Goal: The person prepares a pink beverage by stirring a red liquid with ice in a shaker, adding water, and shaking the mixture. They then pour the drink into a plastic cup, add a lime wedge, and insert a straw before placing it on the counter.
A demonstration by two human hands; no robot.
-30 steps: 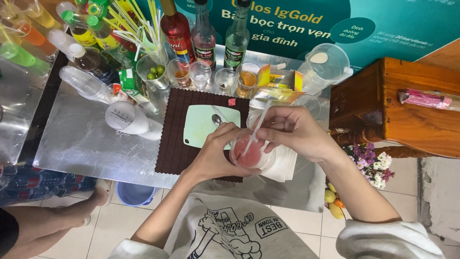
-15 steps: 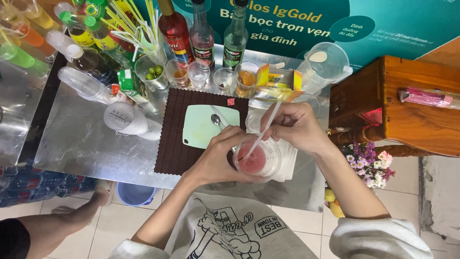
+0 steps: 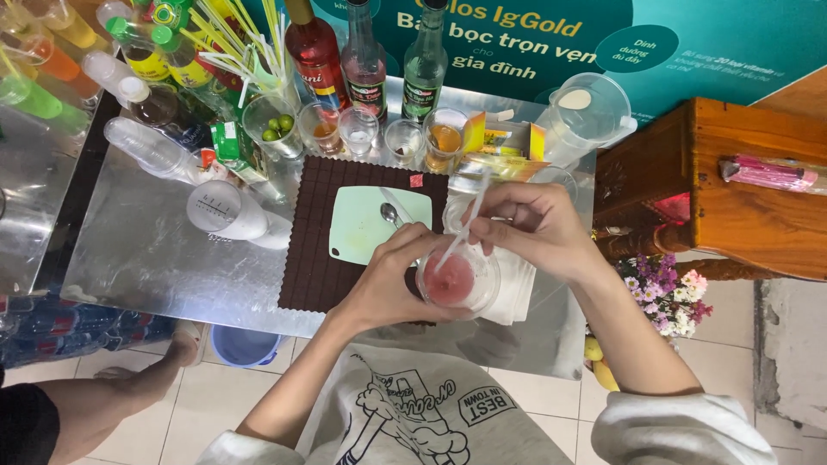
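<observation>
Behind the far edge of your steel table (image 3: 146,258) hangs a big teal banner (image 3: 655,43) with white and yellow lettering. Along that edge stand three tall labelled bottles, red (image 3: 315,52), pink (image 3: 364,60) and clear green (image 3: 425,60), with small yellow packets (image 3: 504,138) to their right. Mid-table lies a dark brown mat (image 3: 314,250) carrying a pale green board (image 3: 362,228). Near the front edge, your left hand (image 3: 392,284) is wrapped around a clear cup of pink drink (image 3: 457,280), and your right hand (image 3: 525,228) pinches a white straw (image 3: 465,222) dipped into it.
</observation>
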